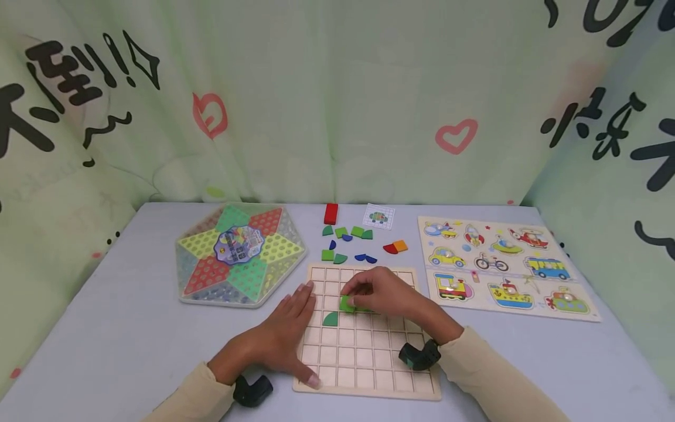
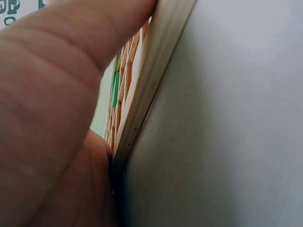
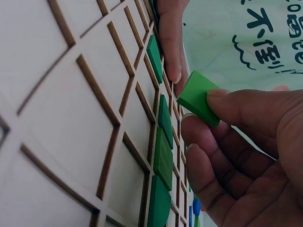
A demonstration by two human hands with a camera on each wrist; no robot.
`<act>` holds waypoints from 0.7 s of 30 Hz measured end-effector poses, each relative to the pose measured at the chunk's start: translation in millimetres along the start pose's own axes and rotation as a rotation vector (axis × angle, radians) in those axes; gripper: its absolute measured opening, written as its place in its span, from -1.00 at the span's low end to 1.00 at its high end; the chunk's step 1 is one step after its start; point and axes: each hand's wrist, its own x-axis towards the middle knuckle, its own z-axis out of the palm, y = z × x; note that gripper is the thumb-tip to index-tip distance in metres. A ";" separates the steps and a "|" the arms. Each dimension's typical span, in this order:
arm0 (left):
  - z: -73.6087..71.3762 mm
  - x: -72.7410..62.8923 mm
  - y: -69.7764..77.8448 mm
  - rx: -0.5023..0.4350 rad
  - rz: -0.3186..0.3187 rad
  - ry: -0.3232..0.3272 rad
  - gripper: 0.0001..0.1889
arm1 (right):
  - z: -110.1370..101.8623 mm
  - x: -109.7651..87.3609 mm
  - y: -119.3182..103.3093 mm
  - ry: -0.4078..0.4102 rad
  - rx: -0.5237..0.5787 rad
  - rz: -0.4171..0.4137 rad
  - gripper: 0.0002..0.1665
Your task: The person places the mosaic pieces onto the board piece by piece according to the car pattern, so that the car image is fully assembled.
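Note:
Between the thumb and fingers of my right hand (image 1: 377,290) is a bright green square tile (image 3: 201,97), pinched and tilted just over the wooden grid board (image 1: 364,357). A dark green quarter-circle tile (image 1: 330,319) lies in a cell to its left. The right wrist view shows another bright green square tile (image 3: 163,161) on the board, flanked by dark green tiles (image 3: 159,201); in the head view my right hand mostly covers these. My left hand (image 1: 279,328) rests along the board's left edge, fingers straight and thumb spread toward the near corner.
Behind the board lie several loose green, blue, red and orange tiles (image 1: 327,255), a red block (image 1: 330,213) and a small pattern card (image 1: 378,217). A hexagonal star game board (image 1: 203,249) sits left. A vehicle puzzle board (image 1: 480,281) lies right.

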 end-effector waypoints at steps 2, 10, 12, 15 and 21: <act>0.3 -1.1 0.1 -0.003 0.004 0.001 0.46 | 2.3 -1.3 -1.1 -0.022 -0.008 0.001 -0.86; 2.2 -0.1 -0.3 0.016 -0.001 0.013 0.47 | 8.1 -7.6 -8.8 -0.049 -0.083 0.001 -0.83; 2.6 0.2 -0.5 0.018 -0.006 0.011 0.48 | 9.6 -8.8 -10.0 -0.057 -0.092 0.001 -0.84; 2.6 0.7 -1.0 0.014 -0.011 0.007 0.48 | 12.3 -9.1 -10.5 -0.061 -0.100 0.000 -0.85; 2.2 0.6 -1.1 0.006 -0.011 0.000 0.47 | 18.9 -7.4 -11.3 -0.025 -0.126 -0.003 -0.82</act>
